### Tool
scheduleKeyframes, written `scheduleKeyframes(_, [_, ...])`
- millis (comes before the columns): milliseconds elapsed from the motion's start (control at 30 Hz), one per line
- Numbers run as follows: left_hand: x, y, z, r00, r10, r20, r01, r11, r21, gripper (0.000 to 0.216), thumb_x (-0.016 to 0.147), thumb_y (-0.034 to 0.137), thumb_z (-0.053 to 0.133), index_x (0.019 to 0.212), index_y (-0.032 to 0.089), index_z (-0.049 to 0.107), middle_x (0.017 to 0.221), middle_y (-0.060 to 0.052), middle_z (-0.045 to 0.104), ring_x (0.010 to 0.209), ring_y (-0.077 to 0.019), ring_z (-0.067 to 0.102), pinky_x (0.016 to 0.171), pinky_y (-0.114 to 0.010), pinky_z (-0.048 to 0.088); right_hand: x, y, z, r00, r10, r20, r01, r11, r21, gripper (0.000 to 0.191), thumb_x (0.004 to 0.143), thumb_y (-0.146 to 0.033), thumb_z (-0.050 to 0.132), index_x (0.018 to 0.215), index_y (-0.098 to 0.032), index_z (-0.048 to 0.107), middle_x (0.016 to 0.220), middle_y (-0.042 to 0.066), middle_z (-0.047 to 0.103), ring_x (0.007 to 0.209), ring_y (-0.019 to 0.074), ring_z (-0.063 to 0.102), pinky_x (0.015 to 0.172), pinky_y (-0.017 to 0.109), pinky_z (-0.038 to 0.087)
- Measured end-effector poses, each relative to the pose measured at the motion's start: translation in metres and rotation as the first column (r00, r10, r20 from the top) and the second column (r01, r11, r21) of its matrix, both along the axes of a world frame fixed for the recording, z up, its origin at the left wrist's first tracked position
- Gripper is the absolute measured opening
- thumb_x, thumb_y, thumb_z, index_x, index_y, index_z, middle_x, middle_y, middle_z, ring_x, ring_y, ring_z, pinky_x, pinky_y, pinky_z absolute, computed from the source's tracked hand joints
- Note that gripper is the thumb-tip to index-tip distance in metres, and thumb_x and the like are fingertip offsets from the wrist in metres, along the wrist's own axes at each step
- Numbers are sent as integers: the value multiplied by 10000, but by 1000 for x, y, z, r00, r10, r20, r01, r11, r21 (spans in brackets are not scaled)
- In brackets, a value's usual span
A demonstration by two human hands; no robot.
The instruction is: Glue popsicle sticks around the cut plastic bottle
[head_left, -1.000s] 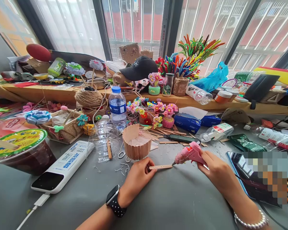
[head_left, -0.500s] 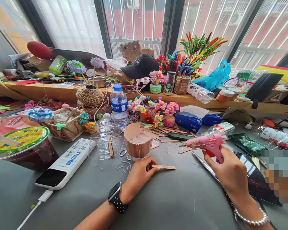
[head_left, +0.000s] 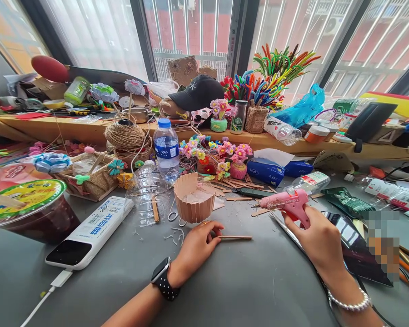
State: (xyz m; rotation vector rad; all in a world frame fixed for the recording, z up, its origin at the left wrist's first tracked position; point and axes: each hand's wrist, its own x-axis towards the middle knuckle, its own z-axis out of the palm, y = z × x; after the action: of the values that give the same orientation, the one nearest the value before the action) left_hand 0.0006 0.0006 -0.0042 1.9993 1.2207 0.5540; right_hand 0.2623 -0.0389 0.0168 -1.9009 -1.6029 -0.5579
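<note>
Holding wooden stick point(head_left: 237, 237) in left grip point(head_left: 198, 243), glue gun point(head_left: 291, 201) in right grip point(head_left: 319, 238).

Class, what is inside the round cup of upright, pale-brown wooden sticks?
Inside the wooden-stick cup, translucent plastic shows above the front sticks. Those sticks hide the bottom, so whatever lies there cannot be seen.

A wooden stick point(head_left: 236, 237) is held by the left hand point(head_left: 198, 243), a pink glue gun point(head_left: 291, 202) by the right hand point(head_left: 318, 238), its nozzle point(head_left: 255, 205) apart from the stick. Toward the far edge of the table point(head_left: 231, 290), a blue-capped bottle point(head_left: 167, 154) is placed behind a stick-walled cup point(head_left: 195, 208).
</note>
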Motion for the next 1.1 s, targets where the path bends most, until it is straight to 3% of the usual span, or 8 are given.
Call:
scheduleKeyframes(267, [1,1,5,999,13,31,-10,995,-100,196,710,249,527,894,193,568,807,0,644,629,-123,556,629,-217,421,2,2,-4,1000,17,21,-17,1000,19,337,749,-509,434,717,-177,488,581,8,482,500,137,424,483,254,313])
scheduleKeyframes(433, [1,1,3,997,17,76,-7,993,-117,185,739,326,507,826,182,584,715,15,626,502,-98,512,561,-210,409,2,3,-5,999,23,28,-23,1000,8,330,750,-498,440,728,-174,496,604,14,497,515,137,438,490,254,319])
scheduleKeyframes(633, [1,2,2,997,14,80,-5,994,-106,196,737,317,510,815,168,612,676,11,619,534,-108,530,565,-204,405,-3,1,-2,998,64,-21,-64,997,-34,305,747,-480,455,723,-177,484,619,11,495,544,140,453,503,255,334])
scheduleKeyframes(1100, [1,1,5,999,7,38,-3,996,-91,174,739,287,500,810,178,615,708,15,625,564,-109,541,585,-207,406,-25,-3,-5,967,255,-13,-255,962,-93,202,745,-367,512,799,-173,497,651,-1,516,574,120,494,498,220,359])
